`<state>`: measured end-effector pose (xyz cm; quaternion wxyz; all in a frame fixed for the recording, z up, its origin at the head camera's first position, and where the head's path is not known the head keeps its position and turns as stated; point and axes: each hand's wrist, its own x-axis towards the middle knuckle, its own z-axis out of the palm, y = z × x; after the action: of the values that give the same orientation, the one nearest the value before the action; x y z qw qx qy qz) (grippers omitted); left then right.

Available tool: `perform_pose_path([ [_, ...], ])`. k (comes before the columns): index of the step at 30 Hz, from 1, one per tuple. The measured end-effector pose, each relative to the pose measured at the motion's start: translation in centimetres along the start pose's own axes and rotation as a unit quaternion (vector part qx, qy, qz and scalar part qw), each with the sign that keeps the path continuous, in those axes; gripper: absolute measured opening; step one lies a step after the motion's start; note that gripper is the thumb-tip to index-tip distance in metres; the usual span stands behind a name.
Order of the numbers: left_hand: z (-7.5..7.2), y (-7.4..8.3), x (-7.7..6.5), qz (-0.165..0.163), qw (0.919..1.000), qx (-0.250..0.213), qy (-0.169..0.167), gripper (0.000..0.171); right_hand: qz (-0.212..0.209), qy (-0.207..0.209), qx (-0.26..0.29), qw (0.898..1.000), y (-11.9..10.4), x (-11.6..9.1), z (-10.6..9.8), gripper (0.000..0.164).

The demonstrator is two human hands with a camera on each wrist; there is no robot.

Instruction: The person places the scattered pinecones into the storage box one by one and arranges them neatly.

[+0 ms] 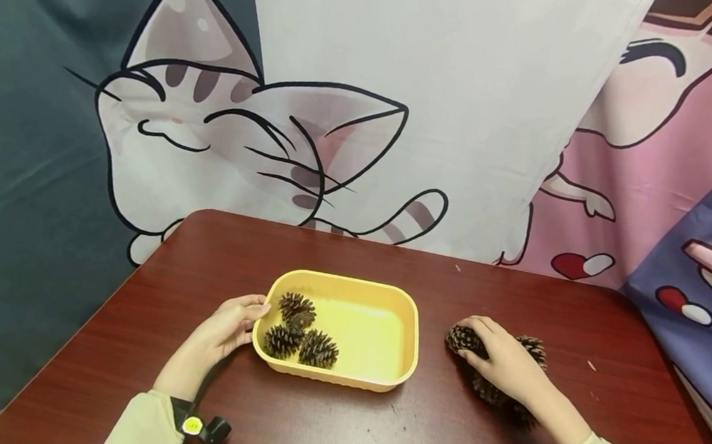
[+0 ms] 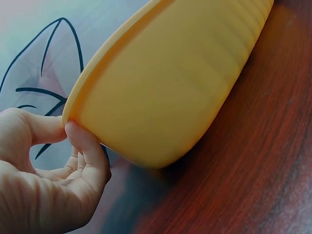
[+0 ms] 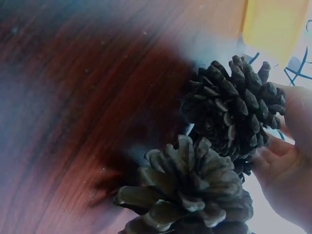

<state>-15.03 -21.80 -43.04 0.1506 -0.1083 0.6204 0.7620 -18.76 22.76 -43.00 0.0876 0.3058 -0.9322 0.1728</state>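
Note:
My left hand [image 1: 226, 327] pinches the left rim of a yellow plastic bin [image 1: 372, 386] between thumb and fingers; the left wrist view shows the bin's outer wall [image 2: 161, 87] close up. Several brown pine cones [image 1: 319, 349] lie gathered in the left part of the bin. To the right of it, my right hand [image 1: 506, 358] grips a pine cone [image 1: 464, 338] from above, its far side covered by the fingers. More pine cones [image 1: 532, 348] sit around and under this hand, partly hidden by it. A large open-scaled pine cone [image 3: 190, 195] shows nearest the right wrist camera.
Both hands work over a dark red wooden table [image 1: 336, 427] with small bits of debris on it. Behind its far edge hangs a cloth backdrop [image 1: 469, 118] with cartoon cats. A band with a small black device [image 1: 216, 430] is on the left wrist.

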Motion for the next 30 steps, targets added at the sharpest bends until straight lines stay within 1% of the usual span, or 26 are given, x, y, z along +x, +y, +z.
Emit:
perform_pose_path([
  [4,0.0,0.0,0.0,0.000,1.0000,0.006,0.002,0.025,-0.007,0.005,-0.003,1.000,0.2,0.0,0.1,0.038],
  [12,0.1,0.1,0.0,0.000,1.0000,0.003,-0.001,0.023,-0.025,0.027,-0.009,0.999,0.4,-0.1,0.1,0.039],
  [16,0.1,0.1,0.0,-0.003,1.0000,0.005,0.000,0.023,-0.025,0.035,-0.004,0.999,0.4,-0.1,0.1,0.039],
  [24,-0.1,-0.2,0.0,0.000,1.0000,-0.009,-0.001,0.017,-0.020,0.044,0.011,0.999,-0.2,0.1,-0.3,0.040],
  [30,0.0,-0.1,0.0,-0.001,0.9999,-0.014,-0.004,0.016,0.010,0.068,0.014,0.998,-0.8,0.2,-1.1,0.041],
])
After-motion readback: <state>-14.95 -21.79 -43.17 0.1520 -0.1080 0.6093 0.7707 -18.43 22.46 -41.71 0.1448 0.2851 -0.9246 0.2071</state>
